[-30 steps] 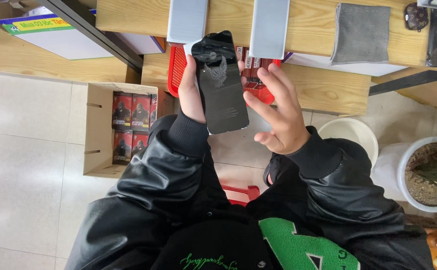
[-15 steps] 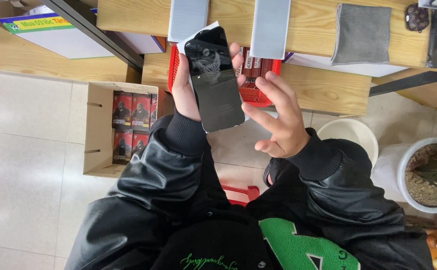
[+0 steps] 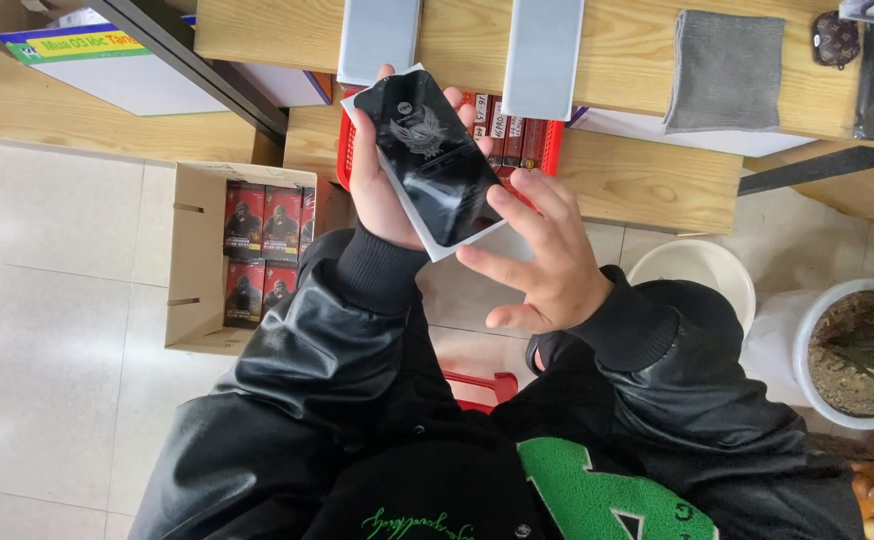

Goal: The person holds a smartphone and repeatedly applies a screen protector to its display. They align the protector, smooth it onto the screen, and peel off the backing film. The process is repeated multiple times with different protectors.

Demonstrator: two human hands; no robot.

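Both arms reach up from six o'clock toward twelve, clad in glossy black sleeves with ribbed cuffs at the wrists. The left hand (image 3: 382,185) is raised at about eleven o'clock, palm turned toward the right, fingers curled around what it grips, fingertips showing at the far edge, thumb hidden. The right hand (image 3: 537,260) sits lower, toward one o'clock of the cuffs, back facing the camera, fingers spread and loosely extended, pointing toward ten o'clock, fingertips touching the lower edge of what the left holds.
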